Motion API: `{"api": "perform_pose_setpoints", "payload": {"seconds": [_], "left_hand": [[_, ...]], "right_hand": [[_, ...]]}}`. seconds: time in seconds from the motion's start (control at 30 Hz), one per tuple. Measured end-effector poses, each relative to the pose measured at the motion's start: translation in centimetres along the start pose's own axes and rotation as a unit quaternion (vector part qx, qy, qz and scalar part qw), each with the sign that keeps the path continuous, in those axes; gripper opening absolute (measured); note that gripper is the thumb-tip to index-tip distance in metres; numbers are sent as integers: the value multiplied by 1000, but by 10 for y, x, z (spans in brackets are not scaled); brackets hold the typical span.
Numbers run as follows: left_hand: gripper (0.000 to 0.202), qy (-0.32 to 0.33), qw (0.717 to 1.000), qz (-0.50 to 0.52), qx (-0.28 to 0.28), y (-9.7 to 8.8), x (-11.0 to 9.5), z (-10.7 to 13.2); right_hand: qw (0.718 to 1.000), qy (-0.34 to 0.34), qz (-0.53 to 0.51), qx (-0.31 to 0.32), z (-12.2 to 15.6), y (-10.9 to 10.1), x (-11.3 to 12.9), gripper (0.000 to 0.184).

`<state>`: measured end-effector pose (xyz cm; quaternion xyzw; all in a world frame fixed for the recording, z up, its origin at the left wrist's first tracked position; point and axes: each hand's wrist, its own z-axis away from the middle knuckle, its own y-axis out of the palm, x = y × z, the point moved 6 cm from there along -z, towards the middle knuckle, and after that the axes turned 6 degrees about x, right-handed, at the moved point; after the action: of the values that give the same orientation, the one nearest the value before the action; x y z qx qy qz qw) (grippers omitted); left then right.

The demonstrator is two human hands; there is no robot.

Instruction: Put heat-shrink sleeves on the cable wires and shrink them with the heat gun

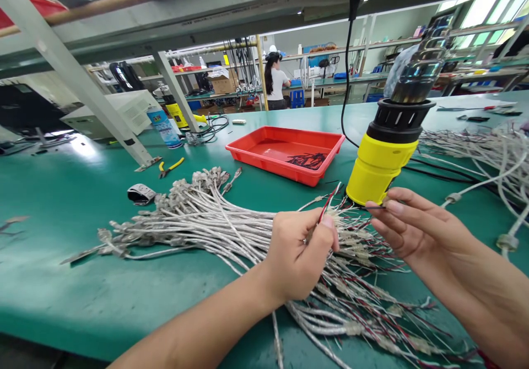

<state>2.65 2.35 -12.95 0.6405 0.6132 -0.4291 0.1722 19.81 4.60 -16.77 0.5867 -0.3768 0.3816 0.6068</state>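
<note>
My left hand point(300, 253) is closed in a pinch on a thin red wire point(326, 206) that rises from a large bundle of grey cables point(215, 226) lying on the green bench. Just to its right, my right hand point(413, 228) pinches a small dark piece point(374, 207) between thumb and fingertips, close to the wire's end. Right behind both hands stands a yellow and black heat gun point(392, 137), nozzle pointing up.
A red tray point(256, 151) with dark bits sits behind the bundle. Yellow pliers point(171, 167), a spray can point(164, 126) and a tape roll point(140, 194) lie at left. More cables point(487, 148) spread at right. A person point(276, 87) works at a far bench.
</note>
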Motion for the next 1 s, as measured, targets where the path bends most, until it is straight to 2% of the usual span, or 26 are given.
{"api": "perform_pose_setpoints", "payload": {"seconds": [0.63, 1.0], "left_hand": [[38, 29, 999, -16, -9, 0, -4, 0], [40, 31, 999, -41, -5, 1, -7, 0]], "right_hand": [[999, 17, -28, 13, 0, 5, 1, 25], [1000, 8, 8, 20, 1, 2, -1, 24]]}}
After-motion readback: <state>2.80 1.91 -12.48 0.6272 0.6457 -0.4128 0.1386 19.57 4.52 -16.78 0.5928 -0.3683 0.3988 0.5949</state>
